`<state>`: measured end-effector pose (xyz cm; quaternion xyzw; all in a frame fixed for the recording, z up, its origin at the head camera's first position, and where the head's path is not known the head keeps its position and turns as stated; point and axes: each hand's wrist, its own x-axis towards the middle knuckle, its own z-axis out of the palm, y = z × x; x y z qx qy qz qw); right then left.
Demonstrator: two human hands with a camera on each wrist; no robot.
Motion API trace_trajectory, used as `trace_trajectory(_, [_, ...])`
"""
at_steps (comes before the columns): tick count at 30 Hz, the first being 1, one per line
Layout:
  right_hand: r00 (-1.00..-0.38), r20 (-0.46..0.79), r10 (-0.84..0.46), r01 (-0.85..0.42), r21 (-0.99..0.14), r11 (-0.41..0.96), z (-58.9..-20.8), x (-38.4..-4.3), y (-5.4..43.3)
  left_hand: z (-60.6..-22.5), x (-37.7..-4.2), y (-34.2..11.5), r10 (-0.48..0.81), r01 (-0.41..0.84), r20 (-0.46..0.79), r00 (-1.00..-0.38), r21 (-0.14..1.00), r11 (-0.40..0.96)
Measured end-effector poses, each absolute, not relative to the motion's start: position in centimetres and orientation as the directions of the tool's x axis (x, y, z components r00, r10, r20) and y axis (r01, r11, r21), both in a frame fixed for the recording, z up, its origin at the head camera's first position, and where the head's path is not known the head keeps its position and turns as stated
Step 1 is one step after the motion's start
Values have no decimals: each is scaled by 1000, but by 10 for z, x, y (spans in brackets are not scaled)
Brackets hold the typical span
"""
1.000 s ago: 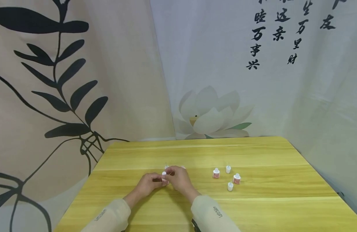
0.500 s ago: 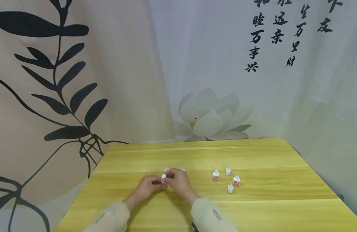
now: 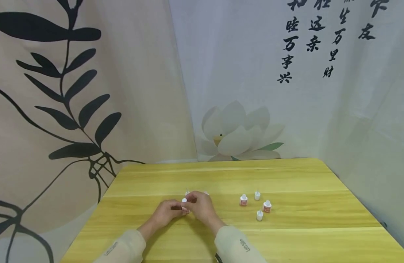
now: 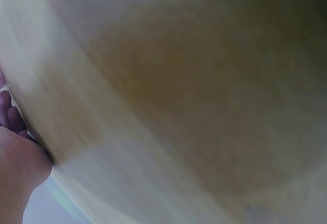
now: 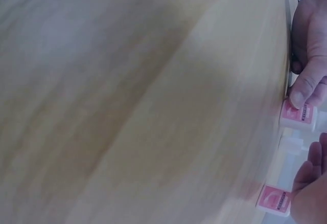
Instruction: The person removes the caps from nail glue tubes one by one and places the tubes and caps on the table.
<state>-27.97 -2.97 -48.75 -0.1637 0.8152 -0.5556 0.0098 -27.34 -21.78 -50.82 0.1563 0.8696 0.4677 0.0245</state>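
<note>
Both hands meet at a small white bottle [image 3: 184, 209] with a red label, left of the table's middle. My left hand [image 3: 165, 214] pinches its lower body; in the right wrist view the left thumb lies on the label of this bottle [image 5: 299, 113]. With thumb and forefinger, my right hand [image 3: 203, 210] pinches the bottle's white top, partly hidden by the fingers. Just behind the hands stands a white cap [image 3: 187, 194] with a thin pin. A second red-labelled bottle [image 5: 274, 199] is beside the right hand in the right wrist view. The left wrist view shows the left hand's edge [image 4: 20, 157].
To the right on the wooden table [image 3: 303, 241] stand two more bottles, one farther back [image 3: 243, 200] and one nearer [image 3: 267, 206]. Two white pieces, a pinned cap [image 3: 257, 195] and another cap [image 3: 259, 215], stand near them. A printed curtain [image 3: 149, 91] hangs behind the table.
The head view has shifted slightly. Both hands keep their hold on the same bottle, with hardly any visible movement.
</note>
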Motion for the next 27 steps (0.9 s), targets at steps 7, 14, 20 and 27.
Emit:
trace_trajectory(7, [-944, 174, -280, -266, -903, 336, -484, -277, -30, -511, -277, -222, 299, 249, 96, -949, 809, 532])
trace_trajectory(14, [-944, 173, -280, -263, -908, 326, -483, -276, -32, -512, -276, -224, 289, 263, 119, -950, 804, 533])
trace_trajectory(20, [-947, 166, -275, -257, -905, 340, -483, -275, -32, -514, -276, -224, 293, 254, 107, -950, 810, 528])
trace_trajectory(27, [-951, 158, -267, -240, -920, 308, -486, -276, -31, -515, -278, -222, 296, 252, 104, -949, 813, 525])
